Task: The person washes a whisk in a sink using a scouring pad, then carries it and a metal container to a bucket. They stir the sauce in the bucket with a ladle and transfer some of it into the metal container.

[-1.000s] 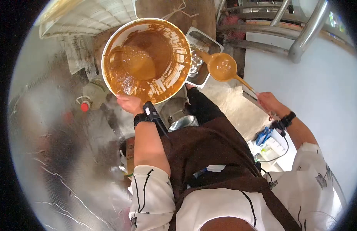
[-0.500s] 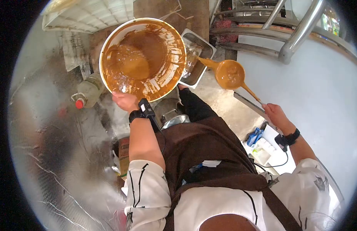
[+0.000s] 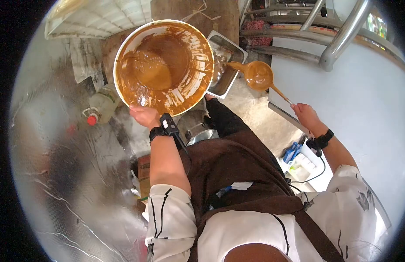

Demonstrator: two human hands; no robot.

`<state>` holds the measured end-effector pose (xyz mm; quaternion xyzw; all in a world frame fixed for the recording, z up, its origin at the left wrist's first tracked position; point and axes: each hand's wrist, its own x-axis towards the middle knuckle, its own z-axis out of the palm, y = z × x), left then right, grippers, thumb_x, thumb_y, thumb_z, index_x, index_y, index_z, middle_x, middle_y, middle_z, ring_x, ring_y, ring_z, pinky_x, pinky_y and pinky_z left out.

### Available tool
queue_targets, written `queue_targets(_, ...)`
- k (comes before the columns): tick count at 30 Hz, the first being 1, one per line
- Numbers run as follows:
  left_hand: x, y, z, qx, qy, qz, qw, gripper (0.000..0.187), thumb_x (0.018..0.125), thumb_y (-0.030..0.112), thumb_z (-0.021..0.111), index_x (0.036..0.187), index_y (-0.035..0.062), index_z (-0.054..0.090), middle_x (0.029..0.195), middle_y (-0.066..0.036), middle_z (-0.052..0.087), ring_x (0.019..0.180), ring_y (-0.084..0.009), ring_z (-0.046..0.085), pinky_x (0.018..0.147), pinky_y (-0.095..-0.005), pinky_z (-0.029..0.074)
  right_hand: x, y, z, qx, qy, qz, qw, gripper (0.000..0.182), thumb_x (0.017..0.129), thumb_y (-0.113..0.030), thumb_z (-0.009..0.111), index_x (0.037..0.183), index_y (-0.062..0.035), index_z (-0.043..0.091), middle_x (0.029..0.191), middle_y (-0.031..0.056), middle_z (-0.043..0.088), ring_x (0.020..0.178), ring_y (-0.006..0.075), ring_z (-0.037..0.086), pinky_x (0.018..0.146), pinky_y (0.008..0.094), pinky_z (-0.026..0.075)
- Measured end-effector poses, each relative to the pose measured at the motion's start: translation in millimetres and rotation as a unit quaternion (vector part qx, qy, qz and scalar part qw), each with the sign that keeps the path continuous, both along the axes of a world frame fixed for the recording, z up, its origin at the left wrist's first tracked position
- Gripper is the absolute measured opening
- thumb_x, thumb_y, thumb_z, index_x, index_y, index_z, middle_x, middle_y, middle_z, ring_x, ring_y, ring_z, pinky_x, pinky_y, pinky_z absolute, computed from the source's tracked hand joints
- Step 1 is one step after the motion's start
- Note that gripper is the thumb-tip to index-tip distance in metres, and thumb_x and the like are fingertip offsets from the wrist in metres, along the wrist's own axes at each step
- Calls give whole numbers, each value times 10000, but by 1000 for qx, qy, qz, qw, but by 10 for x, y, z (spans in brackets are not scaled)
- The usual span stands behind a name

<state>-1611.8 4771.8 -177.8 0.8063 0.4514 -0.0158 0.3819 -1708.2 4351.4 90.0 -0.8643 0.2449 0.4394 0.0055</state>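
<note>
Head view: left hand [image 3: 145, 117] pinching rim of bucket [image 3: 198, 56], brown liquid [image 3: 153, 75] pooled inside; right hand [image 3: 304, 115] wrapped on handle of ladle [image 3: 259, 76], bowl loaded. Ladle slightly farther from bucket than a second ago, lip overlapping edge of tray [image 3: 230, 79] from here; ladling looks under way, load clear of bucket

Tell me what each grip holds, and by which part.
Left grip: the basin, at its rim on the wearer's side; some fingers are hidden. Right grip: the ladle, by the handle's end.
</note>
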Motion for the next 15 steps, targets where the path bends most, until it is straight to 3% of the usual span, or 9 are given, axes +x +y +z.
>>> queue_targets(6,6,-17,38,0,-10,1,1000,537,947,403,228,1025,-70,470,949,-296,535,876,-434,503,745,-474,381,14,16,-24,-27,0,16,1000,453,913,-395,382,742,-9,547,709,222,578,720,400,563,671,468,453)
queue_targets(15,-24,28,-66,16,-13,-7,1000,537,945,405,238,1001,-75,472,938,-301,531,858,-444,494,741,-476,378,7,36,-42,-70,-13,118,990,432,916,-402,374,782,-31,551,644,180,587,632,365,589,577,446,486)
